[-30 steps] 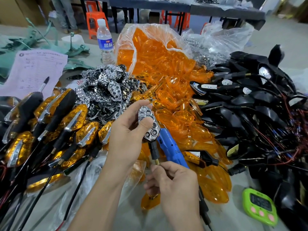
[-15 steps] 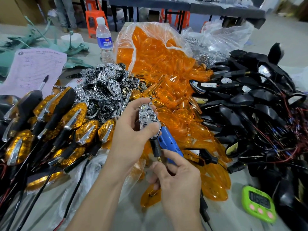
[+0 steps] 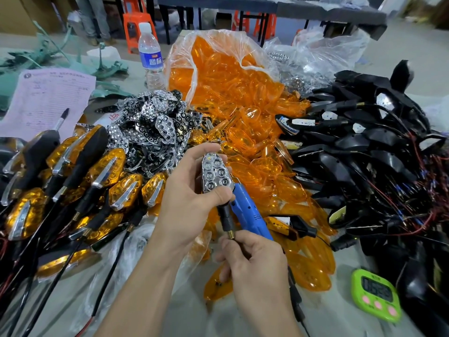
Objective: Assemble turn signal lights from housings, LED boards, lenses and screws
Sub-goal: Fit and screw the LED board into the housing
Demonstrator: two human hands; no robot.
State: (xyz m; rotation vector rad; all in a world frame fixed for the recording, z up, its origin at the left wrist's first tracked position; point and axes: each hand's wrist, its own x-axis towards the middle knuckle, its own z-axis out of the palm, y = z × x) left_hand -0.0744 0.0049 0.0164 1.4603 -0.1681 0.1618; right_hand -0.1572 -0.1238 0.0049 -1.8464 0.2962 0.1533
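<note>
My left hand (image 3: pixel 188 203) grips a turn signal housing (image 3: pixel 216 175) whose chrome honeycomb reflector faces me, thumb across its lower edge. Its black stem (image 3: pixel 226 218) points down toward my right hand (image 3: pixel 255 266), whose fingers pinch the brass threaded end of the stem. A blue electric screwdriver (image 3: pixel 250 212) lies just behind the housing. An orange lens (image 3: pixel 217 283) lies on the table under my right hand. Chrome reflectors (image 3: pixel 155 125) are heaped behind, orange lenses (image 3: pixel 233 93) spill from a clear bag, and black wired housings (image 3: pixel 369 152) are piled at right.
Finished amber signals (image 3: pixel 73 183) with black stems lie in rows at left. A green timer (image 3: pixel 375 294) sits at lower right. A water bottle (image 3: pixel 149 54) and a pink form (image 3: pixel 48 98) with a pen are at the back left. Grey table surface (image 3: pixel 189 312) shows near me.
My left hand has turned the housing more upright so the reflector faces me and shifted slightly left. My right hand has closed its fingers on the stem's brass end.
</note>
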